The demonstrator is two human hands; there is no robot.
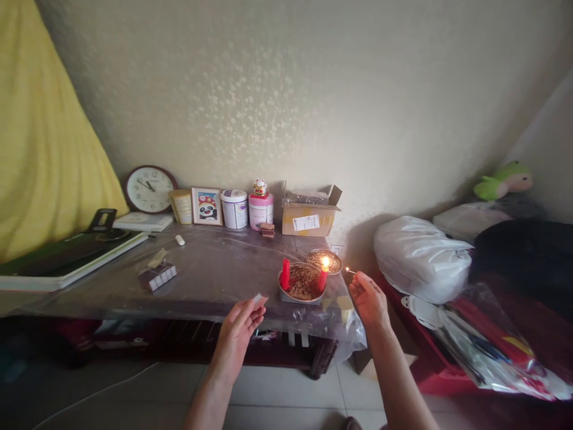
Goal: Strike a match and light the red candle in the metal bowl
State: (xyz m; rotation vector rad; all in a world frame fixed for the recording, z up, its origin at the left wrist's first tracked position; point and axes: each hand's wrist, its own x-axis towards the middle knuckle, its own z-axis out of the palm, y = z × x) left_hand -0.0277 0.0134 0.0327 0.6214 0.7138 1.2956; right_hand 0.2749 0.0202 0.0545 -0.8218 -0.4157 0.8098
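Note:
My left hand [242, 322] pinches a small matchbox [260, 298] at the table's front edge. Between the fingertips of my right hand [369, 298] is a thin match [351, 272] with a glowing tip, right of the candles and apart from them. Two red candles stand upright in a round bowl [301, 297] filled with brown grains. The left candle [285, 275] shows no flame, while the right candle [322, 279] burns brightly. Just behind it is a second round dish [312, 258] with light grainy contents.
The low table [215, 263] has a plastic cover. Along its back stand a clock [151, 190], picture frame [207, 206], two tins and an open cardboard box [308, 221]. A bundle of small boxes [157, 275] lies left. White bags [421, 257] are piled at right; a yellow curtain [49, 131] hangs left.

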